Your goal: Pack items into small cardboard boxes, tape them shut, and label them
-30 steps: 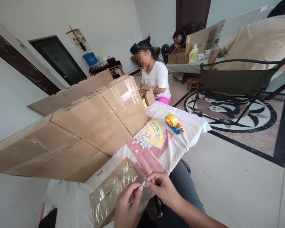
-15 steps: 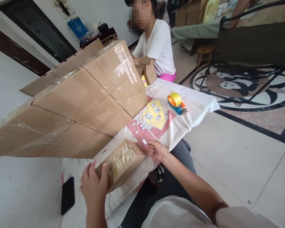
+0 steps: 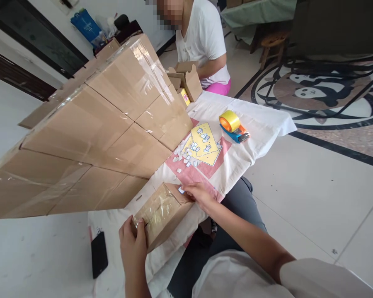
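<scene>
A small cardboard box wrapped in clear tape lies on the white cloth in front of me. My left hand grips its near end, thumb on top. My right hand rests at the box's far corner, its fingers pressing a small white-and-blue sticker onto the top face. Several more such stickers lie scattered on the cloth's yellow and pink print.
Stacked taped cartons wall off the left. A yellow tape dispenser lies on the cloth to the right. A black phone lies at my left. A person in a white shirt sits opposite with small open boxes.
My hands, held together pinching the sticker a second ago, have separated: the left now holds the box's near end and the right has brought the sticker down onto the box. The view tilted down.
</scene>
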`<state>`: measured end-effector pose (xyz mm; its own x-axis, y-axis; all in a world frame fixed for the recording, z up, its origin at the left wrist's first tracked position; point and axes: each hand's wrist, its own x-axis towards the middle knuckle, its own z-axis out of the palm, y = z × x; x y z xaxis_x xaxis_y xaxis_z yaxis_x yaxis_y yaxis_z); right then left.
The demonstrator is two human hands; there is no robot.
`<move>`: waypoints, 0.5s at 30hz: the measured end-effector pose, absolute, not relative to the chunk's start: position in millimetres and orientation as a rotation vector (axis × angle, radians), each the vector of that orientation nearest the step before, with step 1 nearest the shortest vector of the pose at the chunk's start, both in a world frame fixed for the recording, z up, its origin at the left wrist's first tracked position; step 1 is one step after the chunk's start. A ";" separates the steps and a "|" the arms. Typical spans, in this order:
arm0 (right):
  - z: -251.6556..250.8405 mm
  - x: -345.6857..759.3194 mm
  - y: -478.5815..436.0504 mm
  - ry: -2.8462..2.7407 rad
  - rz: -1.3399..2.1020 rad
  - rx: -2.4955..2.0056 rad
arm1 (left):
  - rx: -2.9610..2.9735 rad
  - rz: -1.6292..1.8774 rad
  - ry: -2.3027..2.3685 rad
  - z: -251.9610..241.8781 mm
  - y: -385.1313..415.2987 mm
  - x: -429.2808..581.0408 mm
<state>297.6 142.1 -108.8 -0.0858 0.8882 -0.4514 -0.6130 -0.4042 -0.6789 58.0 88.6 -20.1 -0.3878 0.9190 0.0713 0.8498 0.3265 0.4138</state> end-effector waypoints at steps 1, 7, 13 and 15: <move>-108.1 296.4 141.8 -0.390 1.711 -1.040 | 1.628 0.585 2.409 -19.8 88.1 58.8; -112.2 292.0 141.8 -0.429 1.697 -1.111 | 1.651 0.619 2.387 -20.4 86.7 59.2; -121.2 290.6 144.5 -0.484 1.685 -1.165 | 1.624 0.595 2.404 -19.4 88.2 61.3; -120.3 291.0 145.5 -0.501 1.661 -1.183 | 1.627 0.595 2.402 -20.8 88.1 59.2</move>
<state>291.0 145.5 -120.3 -0.0268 0.8853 -0.4643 -0.4810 -0.4186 -0.7704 59.2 88.1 -20.8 -0.3851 0.9200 0.0731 0.8478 0.3214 0.4217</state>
